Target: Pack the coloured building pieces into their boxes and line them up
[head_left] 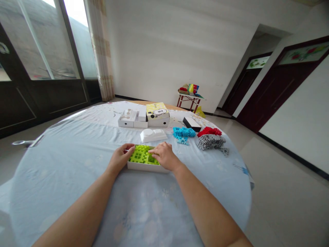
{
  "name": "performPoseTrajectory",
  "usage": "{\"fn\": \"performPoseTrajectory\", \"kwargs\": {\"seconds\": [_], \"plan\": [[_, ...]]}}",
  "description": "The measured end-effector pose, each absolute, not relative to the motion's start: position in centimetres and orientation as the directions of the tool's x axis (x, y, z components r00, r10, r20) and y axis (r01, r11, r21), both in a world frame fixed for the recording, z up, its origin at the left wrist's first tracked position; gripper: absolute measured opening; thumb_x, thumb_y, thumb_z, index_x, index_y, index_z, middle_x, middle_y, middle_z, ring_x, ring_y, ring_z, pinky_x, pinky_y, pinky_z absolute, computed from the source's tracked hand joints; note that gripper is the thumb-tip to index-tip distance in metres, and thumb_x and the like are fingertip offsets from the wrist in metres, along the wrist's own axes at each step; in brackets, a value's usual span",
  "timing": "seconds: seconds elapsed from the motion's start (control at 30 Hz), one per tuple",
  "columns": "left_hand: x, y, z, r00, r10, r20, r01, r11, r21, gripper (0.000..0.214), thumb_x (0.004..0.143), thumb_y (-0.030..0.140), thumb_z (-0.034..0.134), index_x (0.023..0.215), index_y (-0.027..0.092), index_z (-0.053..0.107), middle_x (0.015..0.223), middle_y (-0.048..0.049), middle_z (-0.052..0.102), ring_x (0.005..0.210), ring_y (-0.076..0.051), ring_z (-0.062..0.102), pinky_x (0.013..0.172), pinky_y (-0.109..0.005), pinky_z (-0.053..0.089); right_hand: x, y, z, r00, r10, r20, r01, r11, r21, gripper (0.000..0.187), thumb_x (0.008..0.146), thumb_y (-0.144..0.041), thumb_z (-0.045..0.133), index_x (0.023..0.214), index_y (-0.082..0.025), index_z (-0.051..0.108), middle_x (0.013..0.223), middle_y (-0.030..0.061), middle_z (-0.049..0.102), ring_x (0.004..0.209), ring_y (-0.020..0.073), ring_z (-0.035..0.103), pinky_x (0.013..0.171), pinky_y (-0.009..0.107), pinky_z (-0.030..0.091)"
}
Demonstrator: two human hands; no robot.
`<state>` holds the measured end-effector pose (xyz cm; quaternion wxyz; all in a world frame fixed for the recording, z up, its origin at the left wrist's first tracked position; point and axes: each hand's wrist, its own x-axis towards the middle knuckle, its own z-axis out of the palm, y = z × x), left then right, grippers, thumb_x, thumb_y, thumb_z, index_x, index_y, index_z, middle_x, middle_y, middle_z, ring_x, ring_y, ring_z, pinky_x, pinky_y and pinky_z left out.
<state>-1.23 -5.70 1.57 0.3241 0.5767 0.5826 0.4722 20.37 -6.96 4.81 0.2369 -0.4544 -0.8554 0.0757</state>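
Note:
On the round table, a shallow white box [144, 167] holds lime-green interlocking building blocks [138, 154], lying flat with toothed edges and square openings. My left hand [121, 157] grips the left end of the box, with its fingertips on the rim. Over the box's right half is my right hand [166, 156], its fingers bent and pressed together on a green block; the hand hides that end of the box. Just behind the box lies a white moulded tray [153, 135].
Blue blocks [183, 133], red blocks [209, 131] and grey blocks [211, 141] are heaped at the right, near a black-and-white box lid [192, 124]. Farther back stand a yellow cartoon box [157, 115] and an open white box [128, 123]. A metal object [24, 142] sits at the left edge.

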Motion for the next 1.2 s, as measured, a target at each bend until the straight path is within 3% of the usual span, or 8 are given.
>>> {"fn": "performPoseTrajectory", "kwargs": {"seconds": [0.23,0.43,0.63,0.9,1.1,1.2], "plan": [[-1.3,-5.7,1.6,-0.122,0.981,0.151,0.385,-0.093,0.918,0.054,0.065,0.056,0.056,0.096,0.014,0.066,0.068,-0.0034,0.065,0.064,-0.017,0.058,0.058,-0.027,0.046,20.6,-7.3,5.0,-0.459,0.807,0.372,0.724,0.582,-0.369,0.024,0.084,-0.031,0.057,0.106,-0.029,0.066,0.103,0.0017,0.068,0.102,0.02,0.049,0.093,0.038,0.028],[-1.3,-5.8,1.9,-0.134,0.973,0.189,0.445,-0.112,0.889,0.047,0.069,0.054,0.052,0.093,0.015,0.067,0.074,-0.0036,0.067,0.068,-0.017,0.059,0.063,-0.026,0.047,23.8,-6.1,5.3,-0.158,0.827,0.54,0.683,0.487,-0.545,0.023,0.083,-0.026,0.052,0.1,-0.021,0.067,0.1,0.0042,0.069,0.099,0.0187,0.056,0.094,0.034,0.037],[-1.9,-5.5,1.7,-0.187,0.958,0.216,0.427,-0.119,0.896,0.046,0.071,0.052,0.051,0.096,0.016,0.064,0.081,-0.0049,0.068,0.068,-0.018,0.062,0.067,-0.028,0.048,28.0,-4.6,1.5,0.041,0.905,0.423,0.626,0.307,-0.717,0.023,0.081,-0.026,0.049,0.092,-0.018,0.068,0.095,0.0069,0.07,0.092,0.0195,0.063,0.086,0.033,0.046],[-1.1,-6.6,5.7,-0.262,0.911,0.319,0.46,-0.173,0.871,0.049,0.073,0.051,0.049,0.102,0.015,0.063,0.089,-0.0077,0.069,0.081,-0.021,0.063,0.072,-0.031,0.048,29.1,-4.5,-2.0,0.079,0.928,0.365,0.713,0.203,-0.671,0.026,0.08,-0.025,0.047,0.092,-0.018,0.069,0.09,0.0073,0.07,0.09,0.0213,0.061,0.085,0.033,0.045],[1.3,-3.3,10.3,-0.112,0.922,0.37,0.654,-0.212,0.726,0.049,0.076,0.047,0.046,0.11,0.015,0.06,0.102,-0.0085,0.067,0.094,-0.02,0.06,0.082,-0.029,0.045,29.0,-4.4,-1.7,0.083,0.952,0.296,0.723,0.147,-0.675,0.026,0.08,-0.024,0.048,0.093,-0.02,0.069,0.093,0.005,0.07,0.092,0.0189,0.06,0.086,0.028,0.043],[2.2,0.9,9.5,0.012,0.956,0.294,0.822,-0.176,0.542,0.054,0.077,0.044,0.045,0.12,0.012,0.054,0.116,-0.0132,0.06,0.106,-0.022,0.056,0.091,-0.031,0.04,29.0,-4.4,-1.7,0.066,0.952,0.299,0.721,0.161,-0.674,0.025,0.08,-0.024,0.048,0.092,-0.02,0.07,0.092,0.0044,0.07,0.092,0.0191,0.06,0.086,0.029,0.043]]}}
